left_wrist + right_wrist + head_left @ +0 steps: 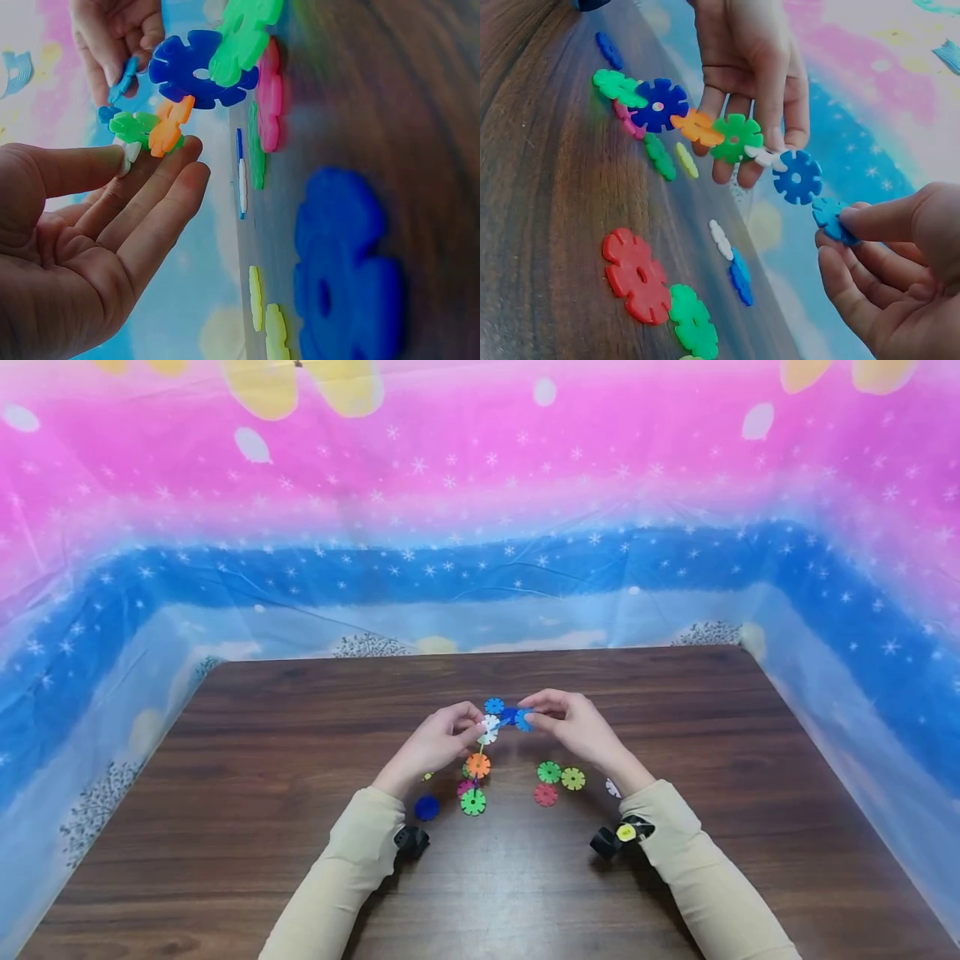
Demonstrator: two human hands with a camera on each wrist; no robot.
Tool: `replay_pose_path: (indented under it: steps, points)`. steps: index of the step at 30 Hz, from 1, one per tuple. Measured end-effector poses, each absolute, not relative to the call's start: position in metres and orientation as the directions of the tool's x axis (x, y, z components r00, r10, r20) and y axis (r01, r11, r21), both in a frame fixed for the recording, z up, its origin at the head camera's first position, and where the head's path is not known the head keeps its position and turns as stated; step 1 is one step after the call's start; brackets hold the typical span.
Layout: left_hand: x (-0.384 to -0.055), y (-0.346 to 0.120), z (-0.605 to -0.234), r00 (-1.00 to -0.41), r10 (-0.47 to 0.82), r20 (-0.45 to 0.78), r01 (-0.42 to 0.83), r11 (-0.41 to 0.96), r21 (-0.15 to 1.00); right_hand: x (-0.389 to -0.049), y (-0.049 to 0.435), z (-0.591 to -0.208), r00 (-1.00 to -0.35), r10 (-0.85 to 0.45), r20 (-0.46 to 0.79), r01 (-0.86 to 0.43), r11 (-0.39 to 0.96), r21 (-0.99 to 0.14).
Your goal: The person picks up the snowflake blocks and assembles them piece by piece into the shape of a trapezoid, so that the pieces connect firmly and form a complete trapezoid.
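One snowflake-printed cloth [480, 572] walls in the far, left and right sides, with the wood-grain bench [247, 760] spread before it! Two cream sleeves [333, 868] stretch in from the near side, and the action is right between the hands. Left hand [442, 739]: the grip pinches a white disc [489, 729] between thumb and finger, other fingers extended. That disc belongs to a chain [735, 140] of notched discs dangling below, probably held up high so the lower links hang freely. Right hand [581, 727]: its grip pinches a light-blue disc [831, 217] by one side, likely leaving the opposite notches exposed. It sits against the chain's blue disc [796, 177]; whether the two interlock, I cannot tell. Down on the bench, a green disc [548, 772], a yellow disc [573, 778] and a red disc [545, 794] lie to the right, a dark-blue disc [427, 807] to the near left, all seemingly handy for either hand!
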State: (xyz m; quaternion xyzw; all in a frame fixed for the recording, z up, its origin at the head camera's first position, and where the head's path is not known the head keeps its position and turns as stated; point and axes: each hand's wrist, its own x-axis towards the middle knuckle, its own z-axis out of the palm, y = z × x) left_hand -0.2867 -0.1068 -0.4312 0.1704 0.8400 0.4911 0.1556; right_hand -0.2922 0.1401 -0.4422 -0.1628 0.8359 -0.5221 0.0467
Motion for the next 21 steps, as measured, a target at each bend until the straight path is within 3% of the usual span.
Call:
replay_pose_path:
  steps: [8,21]
  points:
    - [-0.2867,-0.1053,-0.4326,-0.889,0.454,-0.067,0.176,0.473,0.863,-0.2906,0.1368,-0.4429,-0.935,-0.336,0.114,-0.268,0.456,-0.848]
    - [-0.2815,-0.1052,-0.4315,-0.893,0.449,-0.019,0.236,0.505,0.830,-0.2874,0.1336,-0.4447,-0.938,-0.335,0.086,-0.216,0.373,-0.902]
